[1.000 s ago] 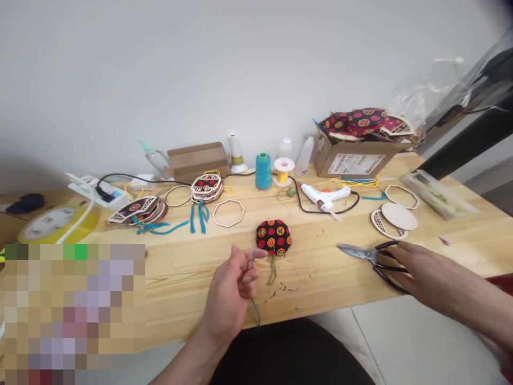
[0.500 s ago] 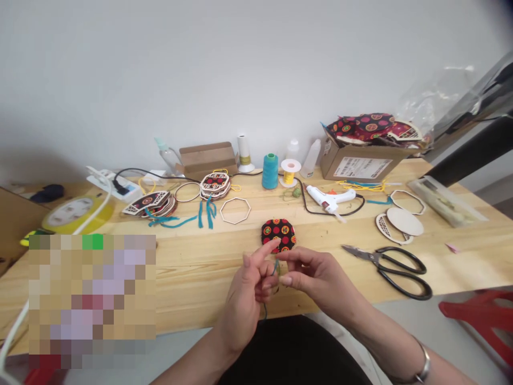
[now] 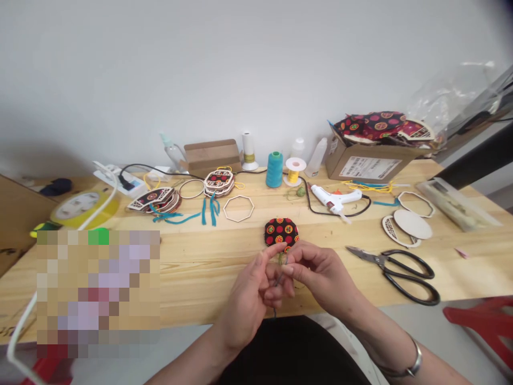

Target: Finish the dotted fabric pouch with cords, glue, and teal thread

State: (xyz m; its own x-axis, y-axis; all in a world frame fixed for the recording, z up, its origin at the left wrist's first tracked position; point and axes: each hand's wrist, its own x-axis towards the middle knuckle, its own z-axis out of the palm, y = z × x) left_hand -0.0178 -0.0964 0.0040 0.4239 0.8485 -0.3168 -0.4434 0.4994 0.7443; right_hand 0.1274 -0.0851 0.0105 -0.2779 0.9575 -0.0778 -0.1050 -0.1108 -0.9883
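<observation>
Close to the table's front edge, my left hand (image 3: 254,286) has its index finger stretched out and its other fingers curled round a thin teal thread (image 3: 286,260). Facing it, my right hand (image 3: 323,275) is closed, thumb and fingertips pinching the thread. A bit of green thread (image 3: 280,259) shows between the hands; how the strands cross is too small to tell. A teal end hangs below my left hand. Just beyond my fingertips lies an octagonal patterned fabric piece (image 3: 280,231), black with red and yellow circles. The left index fingertip overlaps its near edge in view.
Black-handled scissors (image 3: 409,272) lie right of my hands. Behind are a white glue gun (image 3: 334,199), a teal thread cone (image 3: 274,170), a yellow spool (image 3: 295,172) and a wooden octagon frame (image 3: 239,208). A carton (image 3: 366,163) of fabric pieces stands back right.
My right fingers have come in closer to my left hand and curled more around the thread. The whole view has shifted slightly, while the objects on the table stay put.
</observation>
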